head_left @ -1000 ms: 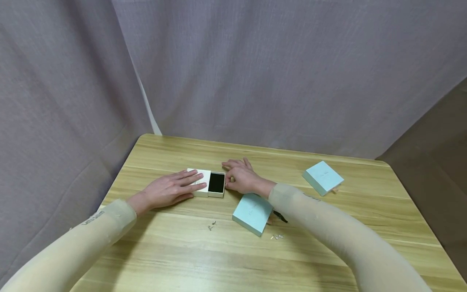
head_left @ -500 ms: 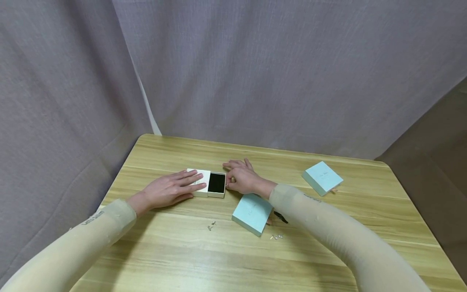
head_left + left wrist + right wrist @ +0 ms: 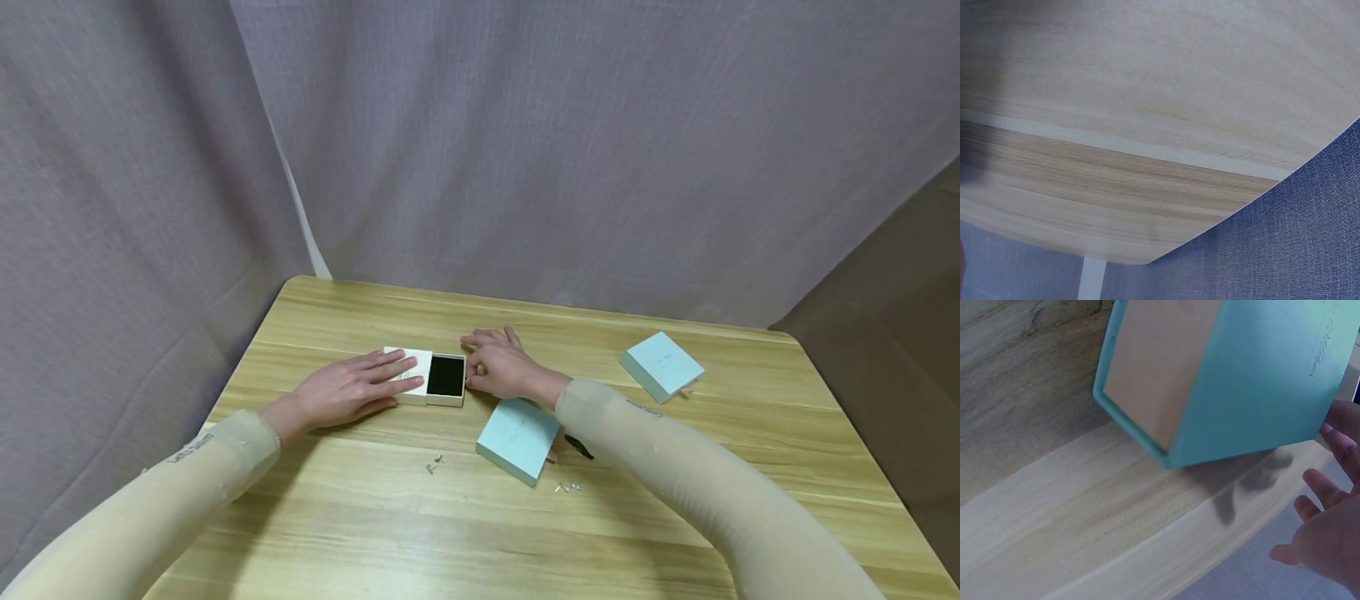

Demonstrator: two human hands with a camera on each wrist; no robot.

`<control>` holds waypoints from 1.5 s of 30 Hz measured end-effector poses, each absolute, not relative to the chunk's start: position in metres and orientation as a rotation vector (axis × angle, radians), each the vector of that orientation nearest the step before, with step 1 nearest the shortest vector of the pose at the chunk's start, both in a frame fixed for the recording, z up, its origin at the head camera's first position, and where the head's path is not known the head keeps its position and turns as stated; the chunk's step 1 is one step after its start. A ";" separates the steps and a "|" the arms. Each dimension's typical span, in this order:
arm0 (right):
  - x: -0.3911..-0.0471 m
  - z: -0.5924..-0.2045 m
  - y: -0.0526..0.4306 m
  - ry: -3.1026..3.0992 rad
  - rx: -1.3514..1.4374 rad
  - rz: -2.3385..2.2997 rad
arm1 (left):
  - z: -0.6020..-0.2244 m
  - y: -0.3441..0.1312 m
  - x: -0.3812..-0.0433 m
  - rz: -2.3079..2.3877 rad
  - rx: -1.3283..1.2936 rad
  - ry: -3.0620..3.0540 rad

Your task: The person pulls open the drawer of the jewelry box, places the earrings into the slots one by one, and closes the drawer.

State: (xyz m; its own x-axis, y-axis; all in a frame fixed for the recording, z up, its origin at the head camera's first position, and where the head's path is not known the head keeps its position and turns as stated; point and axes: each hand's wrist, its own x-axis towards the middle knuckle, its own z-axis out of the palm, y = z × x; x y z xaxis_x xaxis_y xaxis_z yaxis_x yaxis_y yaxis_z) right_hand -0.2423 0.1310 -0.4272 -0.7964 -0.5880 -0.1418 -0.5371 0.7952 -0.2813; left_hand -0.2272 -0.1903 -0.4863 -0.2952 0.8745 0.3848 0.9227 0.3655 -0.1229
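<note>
1. Grey curtain (image 3: 525, 150) behind and beside wooden table (image 3: 360, 517); table's near edge cut off in head view.
2. White box (image 3: 425, 363) lies flat on the table, left of centre. Drawer (image 3: 446, 402) partly out on the right, black lining (image 3: 446, 375) showing; its remaining length hidden inside. Print on top mostly under fingers, illegible.
3. Left hand (image 3: 352, 387): palm down, fingers spread, resting across the box top. Left wrist view misses the work: table, curtain, only a sliver of skin at the left edge.
4. Right hand (image 3: 501, 367): thumb and index finger pinch the drawer's outer end, other fingers held out. Exact contact hidden by the hand. Right wrist view cuts the hand off at its right edge.
5. Near teal box (image 3: 517, 439) just below the right hand, top corner partly covered by the wrist. Looms large in right wrist view, cropped above and at right; script blurred, pinkish end visible.
6. Far teal box (image 3: 662, 362) well apart, at right; lettering too small to read. Pinkish tab (image 3: 687, 390) pokes out underneath.
7. 2 clusters of shiny bits: left bits (image 3: 433, 464), right bits (image 3: 567, 487). Too tiny to identify or count.
8. Dark thing (image 3: 579, 447) beside the right sleeve (image 3: 675, 475); nature unclear.
</note>
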 end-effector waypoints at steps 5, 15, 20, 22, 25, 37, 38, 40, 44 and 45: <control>-0.239 -0.423 0.135 2.781 -0.872 -0.343 | -0.489 -0.190 -0.228 -0.183 -1.569 -2.221; -0.220 -0.408 0.140 2.860 -1.054 -0.378 | -0.486 -0.189 -0.228 -0.149 -1.568 -2.236; -0.203 -0.404 0.137 2.861 -1.184 -0.391 | -0.485 -0.190 -0.228 -0.137 -1.563 -2.240; -0.196 -0.403 0.135 2.851 -1.230 -0.381 | -0.485 -0.190 -0.228 -0.132 -1.562 -2.238; -0.186 -0.403 0.132 2.826 -1.288 -0.362 | -0.484 -0.190 -0.228 -0.138 -1.563 -2.238; -0.156 -0.410 0.119 2.743 -1.472 -0.285 | -0.484 -0.189 -0.228 -0.172 -1.563 -2.253; -0.154 -0.410 0.119 2.740 -1.481 -0.277 | -0.484 -0.189 -0.228 -0.173 -1.562 -2.255; -0.151 -0.412 0.118 2.726 -1.494 -0.269 | -0.483 -0.189 -0.228 -0.171 -1.563 -2.260; -0.146 -0.417 0.118 2.708 -1.530 -0.256 | -0.482 -0.188 -0.227 -0.162 -1.565 -2.271; -0.146 -0.419 0.118 2.701 -1.537 -0.255 | -0.482 -0.188 -0.227 -0.158 -1.565 -2.274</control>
State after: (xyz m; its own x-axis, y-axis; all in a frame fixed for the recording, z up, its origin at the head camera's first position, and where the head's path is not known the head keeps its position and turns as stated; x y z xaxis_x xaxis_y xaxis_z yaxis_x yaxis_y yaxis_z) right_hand -0.1456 0.1181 -0.4192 -0.5139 -0.8557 0.0603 -0.8519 0.5008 -0.1533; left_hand -0.2266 -0.1875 -0.4815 -0.3118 0.8772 0.3652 0.9193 0.3756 -0.1172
